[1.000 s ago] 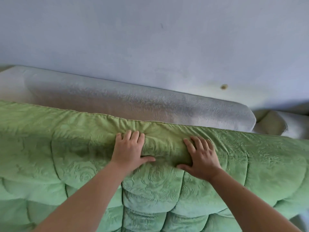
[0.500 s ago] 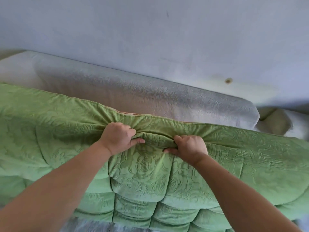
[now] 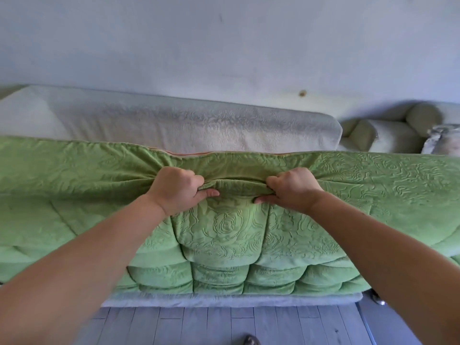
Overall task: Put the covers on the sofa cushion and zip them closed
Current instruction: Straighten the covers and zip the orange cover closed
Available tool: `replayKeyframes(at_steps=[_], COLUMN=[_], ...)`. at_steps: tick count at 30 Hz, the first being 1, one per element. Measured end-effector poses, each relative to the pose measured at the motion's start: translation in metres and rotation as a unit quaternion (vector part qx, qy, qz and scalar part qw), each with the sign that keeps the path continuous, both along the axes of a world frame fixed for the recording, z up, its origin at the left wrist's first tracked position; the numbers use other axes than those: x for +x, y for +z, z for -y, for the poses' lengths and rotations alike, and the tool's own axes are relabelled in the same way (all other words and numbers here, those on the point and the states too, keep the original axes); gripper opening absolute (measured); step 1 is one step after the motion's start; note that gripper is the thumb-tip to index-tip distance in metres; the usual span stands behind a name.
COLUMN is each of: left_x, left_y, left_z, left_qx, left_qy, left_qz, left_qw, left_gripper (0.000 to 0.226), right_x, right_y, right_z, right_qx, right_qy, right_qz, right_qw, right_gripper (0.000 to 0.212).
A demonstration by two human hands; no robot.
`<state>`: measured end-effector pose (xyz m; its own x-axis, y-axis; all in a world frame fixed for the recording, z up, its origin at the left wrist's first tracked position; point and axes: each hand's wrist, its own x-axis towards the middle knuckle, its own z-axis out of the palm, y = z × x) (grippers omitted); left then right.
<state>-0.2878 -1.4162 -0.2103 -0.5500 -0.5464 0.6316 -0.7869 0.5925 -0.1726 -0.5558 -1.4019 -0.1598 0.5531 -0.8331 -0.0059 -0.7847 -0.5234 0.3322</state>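
A long sofa cushion in a green embossed, tufted cover (image 3: 224, 235) stands on its long edge across the whole view. My left hand (image 3: 175, 189) and my right hand (image 3: 293, 189) each grip a bunched fold of the green cover just below the cushion's top edge, a hand's width apart. The fabric between them is pulled into a taut ridge. A thin orange strip (image 3: 184, 153) shows along the top seam behind the hands. No zipper pull is visible.
Behind the cushion is the grey-white sofa backrest (image 3: 199, 125) against a pale wall. More beige bolsters and cushions (image 3: 388, 133) lie at the right. The sofa base (image 3: 149, 301) and grey plank floor (image 3: 249, 324) show below.
My hands went from lying flat on the cushion's top edge to gripping folds of the cover. The view has pulled back, so the sofa base and floor now show.
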Motion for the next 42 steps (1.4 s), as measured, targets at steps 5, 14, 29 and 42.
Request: replayKeyframes(at_steps=[5, 14, 29, 42], left_x=[0.006, -0.044, -0.039, -0.048], left_y=[0.011, -0.035, -0.029, -0.041], left_z=[-0.013, 0.005, 0.093, 0.177], left_qx=[0.008, 0.036, 0.052, 0.122], left_qy=[0.025, 0.0, 0.077, 0.133], left_qz=[0.003, 0.034, 0.001, -0.016], left_qw=[1.0, 0.999, 0.996, 0.983], left_gripper=[0.071, 0.065, 0.074, 0.071], right_x=[0.008, -0.036, -0.033, -0.072], right_y=[0.003, -0.051, -0.051, -0.079], right_z=[-0.016, -0.012, 0.114, 0.174], right_qx=[-0.003, 0.078, 0.033, -0.06], right_qy=[-0.006, -0.088, -0.022, -0.062], right_qz=[0.003, -0.018, 0.001, 0.158], right_qw=[1.0, 0.993, 0.999, 0.984], right_gripper=[0.052, 0.062, 0.055, 0.067])
